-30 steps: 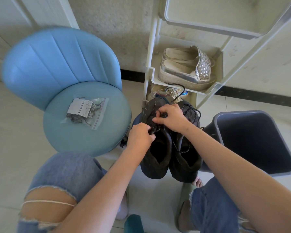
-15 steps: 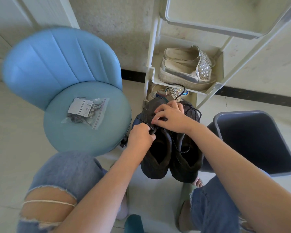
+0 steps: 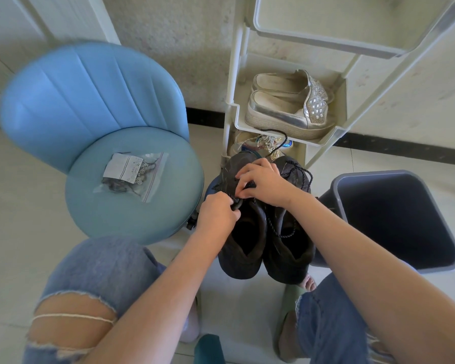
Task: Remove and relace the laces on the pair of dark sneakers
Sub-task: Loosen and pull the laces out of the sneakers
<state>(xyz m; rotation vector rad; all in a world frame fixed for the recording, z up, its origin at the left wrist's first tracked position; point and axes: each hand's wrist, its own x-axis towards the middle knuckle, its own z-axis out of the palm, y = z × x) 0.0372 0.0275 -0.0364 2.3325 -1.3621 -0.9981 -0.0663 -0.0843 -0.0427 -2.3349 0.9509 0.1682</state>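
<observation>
Two dark sneakers stand side by side on a low stool between my knees, toes pointing away. My left hand (image 3: 217, 212) pinches the black lace at the top eyelets of the left sneaker (image 3: 243, 248). My right hand (image 3: 264, 183) lies across that shoe's tongue, its curled fingers pinching the lace (image 3: 250, 185) further up. The right sneaker (image 3: 290, 253) carries a loose black speckled lace (image 3: 281, 233) that trails over its opening and loops by the toe.
A blue chair (image 3: 89, 101) at the left holds a clear zip bag (image 3: 131, 176) of small parts. A white shoe rack (image 3: 323, 139) behind the sneakers holds silver shoes (image 3: 286, 111). A grey bin (image 3: 392, 222) stands at the right. My denim-clad knees frame the floor below.
My right hand has shifted slightly up the left sneaker's tongue towards the toe. My left hand keeps its pinch at the top eyelets.
</observation>
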